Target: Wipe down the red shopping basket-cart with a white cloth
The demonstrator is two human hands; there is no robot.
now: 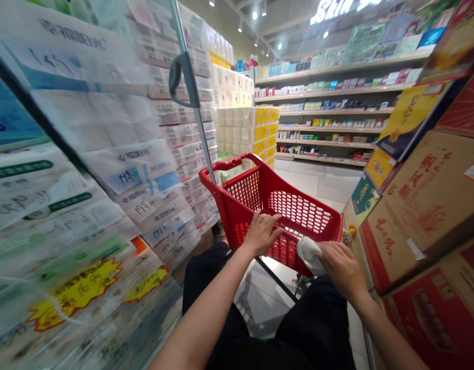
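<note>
A red plastic shopping cart with perforated walls stands in front of my knees. My left hand is at the near rim of the cart, fingers apart, with nothing seen in it. My right hand is closed on a white cloth, pressed against the cart's right near corner. The cart's red push bar is on its far left side. A metal pole with a grey loop handle rises beside that bar. Part of the cart's floor is hidden behind the near wall.
Tall stacks of wrapped tissue packs line the left side, with yellow price tags. Cardboard cartons are piled close on the right. Beyond the cart lie white floor tiles and long shelves of boxed goods.
</note>
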